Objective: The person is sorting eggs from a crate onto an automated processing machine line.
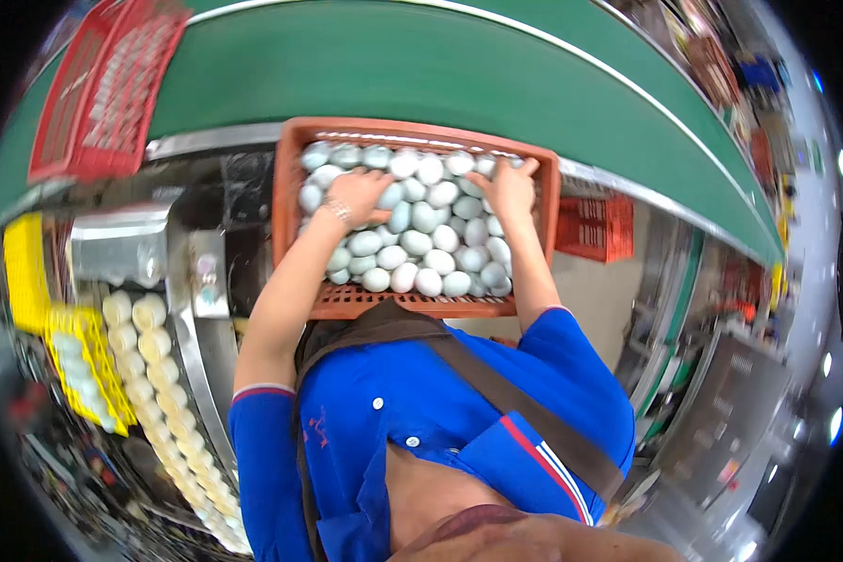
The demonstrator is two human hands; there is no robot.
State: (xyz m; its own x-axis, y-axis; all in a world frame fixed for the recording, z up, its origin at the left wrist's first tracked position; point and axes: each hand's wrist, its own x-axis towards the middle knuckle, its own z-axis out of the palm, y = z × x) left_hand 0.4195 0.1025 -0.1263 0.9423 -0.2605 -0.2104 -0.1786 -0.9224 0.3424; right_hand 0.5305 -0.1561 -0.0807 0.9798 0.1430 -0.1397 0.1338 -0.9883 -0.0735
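An orange plastic crate (286, 211) full of pale bluish and white eggs (421, 215) sits in front of me. My left hand (361, 197) rests on eggs in its upper left part, fingers apart and slightly bent, with a bracelet at the wrist. My right hand (506, 192) is over the upper right part, its fingers spread and touching eggs near the far rim; their tips are partly hard to make out. I cannot see either hand lifting an egg.
A green conveyor (393, 66) runs beyond the crate, carrying a red basket (51, 112) at left. A metal machine with cream cups (159, 370) and yellow baskets (23, 272) stands at left. A red crate (599, 229) and steel equipment (721, 412) are at right.
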